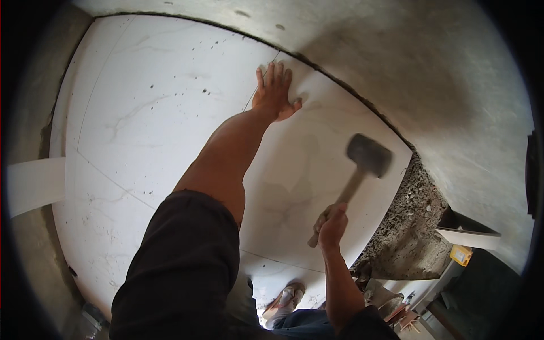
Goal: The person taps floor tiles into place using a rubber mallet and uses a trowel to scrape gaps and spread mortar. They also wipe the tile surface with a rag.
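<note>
My left hand (275, 92) lies flat with fingers spread on a large white marble-look tile (306, 164), right by the joint to the neighbouring tile (158, 102). My right hand (331, 225) grips the wooden handle of a rubber mallet (368, 154). Its dark head is blurred and hangs just above the tile's right part, near the tile's edge.
Grey rough mortar bed (405, 226) shows bare to the right of the tile. A plastered grey wall (430, 73) curves behind. A white tile strip (34, 184) leans at left. Tools and a yellow object (460, 255) lie at lower right. My sandalled foot (286, 300) stands below.
</note>
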